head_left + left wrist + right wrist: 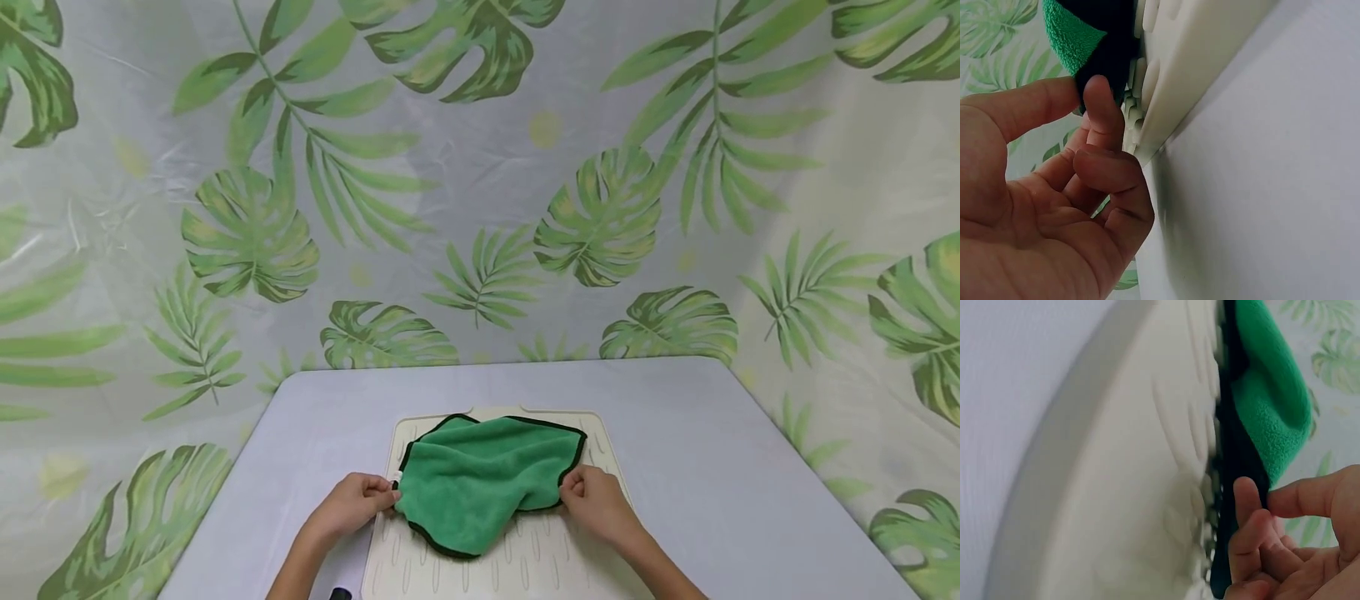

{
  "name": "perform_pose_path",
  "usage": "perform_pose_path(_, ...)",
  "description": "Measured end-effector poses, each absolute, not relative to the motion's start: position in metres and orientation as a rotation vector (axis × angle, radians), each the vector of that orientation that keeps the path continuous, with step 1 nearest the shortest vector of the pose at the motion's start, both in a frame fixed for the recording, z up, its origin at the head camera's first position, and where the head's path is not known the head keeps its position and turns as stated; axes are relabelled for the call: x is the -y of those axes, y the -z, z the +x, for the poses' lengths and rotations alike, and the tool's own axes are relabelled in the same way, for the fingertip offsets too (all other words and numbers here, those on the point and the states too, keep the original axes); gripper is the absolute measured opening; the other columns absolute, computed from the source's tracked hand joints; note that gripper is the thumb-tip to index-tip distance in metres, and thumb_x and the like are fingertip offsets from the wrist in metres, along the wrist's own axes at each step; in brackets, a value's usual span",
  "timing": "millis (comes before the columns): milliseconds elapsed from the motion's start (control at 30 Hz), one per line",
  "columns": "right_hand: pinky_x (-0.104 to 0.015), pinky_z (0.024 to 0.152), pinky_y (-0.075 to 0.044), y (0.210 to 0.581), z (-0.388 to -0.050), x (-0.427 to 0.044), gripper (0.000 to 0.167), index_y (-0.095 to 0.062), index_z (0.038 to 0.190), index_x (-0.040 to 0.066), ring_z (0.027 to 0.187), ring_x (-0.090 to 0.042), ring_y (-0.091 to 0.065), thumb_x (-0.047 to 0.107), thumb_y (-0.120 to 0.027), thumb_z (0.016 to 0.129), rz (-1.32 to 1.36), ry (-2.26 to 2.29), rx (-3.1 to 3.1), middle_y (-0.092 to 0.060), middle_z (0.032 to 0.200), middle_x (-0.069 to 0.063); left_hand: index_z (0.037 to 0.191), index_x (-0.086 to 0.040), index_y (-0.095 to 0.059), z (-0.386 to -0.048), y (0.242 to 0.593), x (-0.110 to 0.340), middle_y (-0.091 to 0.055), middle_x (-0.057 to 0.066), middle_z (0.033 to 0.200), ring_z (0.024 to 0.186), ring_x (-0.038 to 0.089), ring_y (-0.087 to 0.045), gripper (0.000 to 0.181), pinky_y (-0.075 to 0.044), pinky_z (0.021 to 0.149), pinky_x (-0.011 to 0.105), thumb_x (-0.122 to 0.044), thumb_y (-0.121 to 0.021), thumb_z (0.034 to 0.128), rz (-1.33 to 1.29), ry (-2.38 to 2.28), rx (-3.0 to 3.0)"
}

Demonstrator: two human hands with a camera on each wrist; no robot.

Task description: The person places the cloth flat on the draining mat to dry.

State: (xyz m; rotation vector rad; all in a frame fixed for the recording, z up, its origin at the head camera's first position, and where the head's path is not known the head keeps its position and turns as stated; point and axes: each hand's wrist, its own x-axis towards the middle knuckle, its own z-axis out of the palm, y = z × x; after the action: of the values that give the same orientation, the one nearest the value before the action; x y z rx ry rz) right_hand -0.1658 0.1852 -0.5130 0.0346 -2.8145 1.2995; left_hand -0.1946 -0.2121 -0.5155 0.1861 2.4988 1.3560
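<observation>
A green cloth with a dark edging lies rumpled over a cream ribbed board. At the cloth's left side, my left hand pinches the dark edge between thumb and fingertips, close to a small white tag. The left wrist view shows that hand with its other fingers curled loosely below the pinched edging. On the opposite side, my right hand pinches the right edge. Seen from the right wrist, the cloth bulges up beside the right hand, above the board's raised ribs.
The board rests on a table with a white cover. A small black object shows at the bottom edge, near the left forearm. Behind the table hangs a leaf-patterned curtain.
</observation>
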Motion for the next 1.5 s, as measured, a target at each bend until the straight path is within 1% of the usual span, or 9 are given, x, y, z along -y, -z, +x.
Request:
perform_pose_path(267, -0.026, 0.054, -0.043, 0.51, -0.165, -0.215, 0.007, -0.068, 0.092, 0.005, 0.06, -0.013, -0.053, 0.008, -0.064, 0.097, -0.054, -1.319, 2.802, -0.062, 0.073, -0.001, 0.088, -0.006, -0.075, -0.184, 0.516, 0.215, -0.074, 0.005, 0.075, 0.079, 0.016, -0.059, 0.022, -0.042, 0.075, 0.031, -0.025, -0.071, 0.0961, 0.211, -1.312, -2.511)
perform_pose_path(467, -0.029, 0.055, -0.045, 0.512, -0.164, -0.227, 0.01, -0.07, 0.097, 0.004, 0.062, -0.015, -0.056, 0.012, -0.063, 0.1, -0.115, -1.376, 2.832, -0.068, 0.076, -0.003, 0.087, -0.007, -0.077, -0.179, 0.514, 0.216, -0.074, 0.004, 0.076, 0.078, 0.013, -0.055, 0.027, -0.039, 0.071, 0.027, -0.03, -0.07, 0.0982, 0.225, -1.314, -2.457)
perform_pose_path(667, -0.032, 0.069, -0.047, 0.514, -0.163, -0.231, 0.02, -0.076, 0.096, 0.006, 0.079, -0.015, -0.061, 0.012, -0.058, 0.102, -0.101, -1.305, 2.93, -0.072, 0.085, -0.003, 0.081, -0.006, -0.076, -0.174, 0.514, 0.221, -0.072, 0.004, 0.075, 0.071, 0.009, -0.045, 0.04, -0.032, 0.064, 0.025, -0.038, -0.063, 0.1019, 0.214, -1.296, -2.479)
perform_pose_path(800, -0.035, 0.079, -0.051, 0.517, -0.159, -0.237, 0.018, -0.079, 0.1, 0.008, 0.094, -0.018, -0.064, 0.009, -0.062, 0.097, -0.041, -1.294, 2.974, -0.076, 0.098, -0.004, 0.09, -0.007, -0.078, -0.172, 0.518, 0.228, -0.075, 0.005, 0.082, 0.072, 0.01, -0.05, 0.036, -0.038, 0.063, 0.025, -0.037, -0.064, 0.1019, 0.241, -1.328, -2.443)
perform_pose_path(1000, -0.027, 0.068, -0.043, 0.525, -0.155, -0.244, 0.014, -0.077, 0.098, 0.009, 0.076, -0.011, -0.052, 0.017, -0.078, 0.087, 0.23, -1.334, 2.984, -0.066, 0.087, 0.0, 0.11, -0.008, -0.078, -0.168, 0.52, 0.232, -0.076, 0.002, 0.096, 0.082, 0.009, -0.061, 0.026, -0.046, 0.07, 0.023, -0.029, -0.075, 0.0952, 0.326, -1.38, -2.404)
perform_pose_path(1133, -0.028, 0.075, -0.044, 0.529, -0.153, -0.242, 0.022, -0.077, 0.095, 0.012, 0.086, -0.011, -0.056, 0.026, -0.087, 0.081, 0.275, -1.315, 2.941, -0.067, 0.091, 0.003, 0.109, -0.003, -0.078, -0.167, 0.52, 0.229, -0.073, 0.003, 0.091, 0.079, 0.008, -0.059, 0.027, -0.046, 0.069, 0.021, -0.022, -0.08, 0.0903, 0.378, -1.416, -2.39)
perform_pose_path(1267, -0.032, 0.083, -0.049, 0.529, -0.154, -0.238, 0.024, -0.079, 0.1, 0.015, 0.096, -0.015, -0.062, 0.026, -0.088, 0.08, 0.317, -1.336, 2.878, -0.074, 0.1, 0.002, 0.104, -0.004, -0.079, -0.168, 0.521, 0.224, -0.074, 0.003, 0.088, 0.076, 0.007, -0.059, 0.023, -0.046, 0.068, 0.021, -0.021, -0.082, 0.0886, 0.413, -1.424, -2.402)
perform_pose_path(1333, -0.03, 0.082, -0.049, 0.53, -0.157, -0.235, 0.022, -0.079, 0.101, 0.016, 0.094, -0.014, -0.062, 0.024, -0.087, 0.081, 0.376, -1.354, 2.862, -0.075, 0.101, 0.003, 0.102, -0.007, -0.079, -0.169, 0.521, 0.221, -0.075, 0.004, 0.089, 0.077, 0.006, -0.06, 0.021, -0.048, 0.069, 0.021, -0.023, -0.082, 0.0892, 0.412, -1.425, -2.408)
perform_pose_path(1500, -0.024, 0.075, -0.045, 0.532, -0.16, -0.229, 0.008, -0.078, 0.092, 0.019, 0.082, -0.006, -0.056, 0.02, -0.082, 0.086, 0.447, -1.358, 2.89, -0.07, 0.087, 0.006, 0.101, -0.009, -0.079, -0.171, 0.522, 0.215, -0.076, 0.003, 0.092, 0.081, 0.009, -0.063, 0.02, -0.049, 0.071, 0.022, -0.027, -0.08, 0.0912, 0.399, -1.435, -2.415)
